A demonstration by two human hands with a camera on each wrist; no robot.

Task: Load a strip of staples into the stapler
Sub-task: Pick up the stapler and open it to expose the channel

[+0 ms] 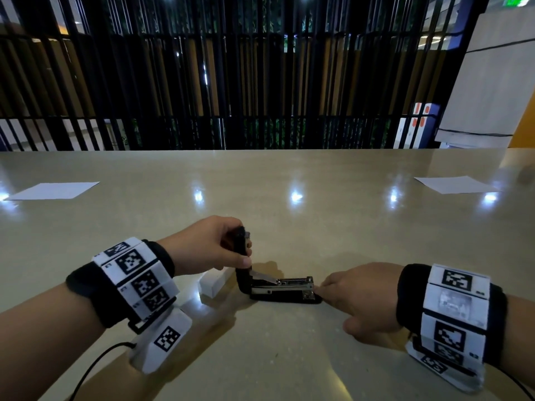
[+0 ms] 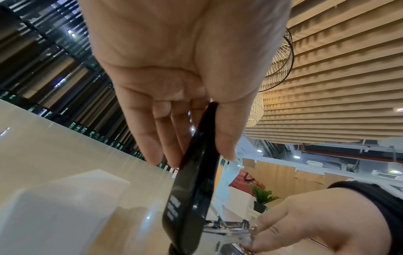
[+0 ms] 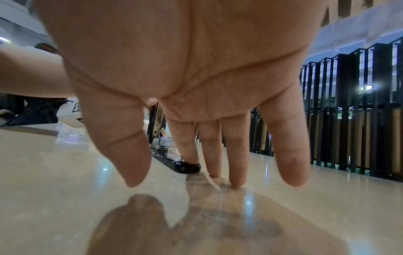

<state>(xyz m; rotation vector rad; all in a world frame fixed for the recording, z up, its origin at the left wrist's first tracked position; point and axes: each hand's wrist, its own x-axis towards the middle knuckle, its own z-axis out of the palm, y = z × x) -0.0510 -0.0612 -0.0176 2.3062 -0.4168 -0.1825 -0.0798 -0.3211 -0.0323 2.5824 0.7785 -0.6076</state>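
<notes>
A black stapler (image 1: 285,290) lies on the beige table (image 1: 289,227) with its top cover (image 1: 241,247) swung upright and the metal staple channel (image 1: 295,282) exposed. My left hand (image 1: 208,246) pinches that raised cover (image 2: 196,172) between thumb and fingers. My right hand (image 1: 362,296) rests at the stapler's front end, fingers straight; its index fingertip presses the black base tip (image 3: 188,167) while other fingertips (image 3: 235,182) touch the table. A small white staple box (image 1: 215,283) sits just left of the stapler, also seen in the left wrist view (image 2: 65,207). Whether staples lie in the channel is unclear.
Two white paper sheets lie far out on the table, one at the left (image 1: 55,190) and one at the right (image 1: 454,183). A black slatted railing (image 1: 260,82) stands beyond the table's far edge.
</notes>
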